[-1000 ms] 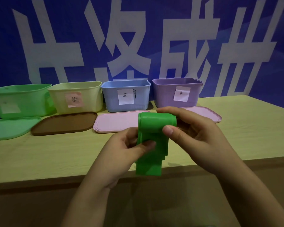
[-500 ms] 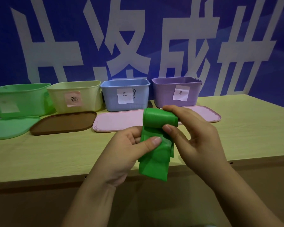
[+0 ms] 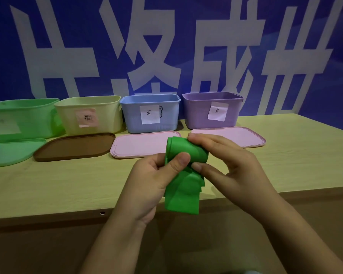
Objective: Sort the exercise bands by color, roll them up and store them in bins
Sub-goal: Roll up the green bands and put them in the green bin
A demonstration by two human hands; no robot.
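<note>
A green exercise band (image 3: 183,192), partly rolled at its top end, hangs in the air over the table's front edge. My left hand (image 3: 152,182) pinches the band just under the roll, thumb on the front. My right hand (image 3: 228,165) grips the roll from the right, fingers over its top and thumb below. The loose tail hangs down past the table edge. At the back stand a green bin (image 3: 22,117), a pale yellow bin (image 3: 91,107), a blue bin (image 3: 151,125) and a purple bin (image 3: 198,113), each with a paper label.
Lids lie flat in front of the bins: a green lid (image 3: 10,151), a brown lid (image 3: 73,146) and two pink lids (image 3: 139,143) (image 3: 244,135). The wooden table (image 3: 57,184) runs along a blue wall with large white characters.
The roll has grown and tilted, and the hanging tail is shorter. My left thumb has moved up closer to the roll. Both hands keep hold of the band.
</note>
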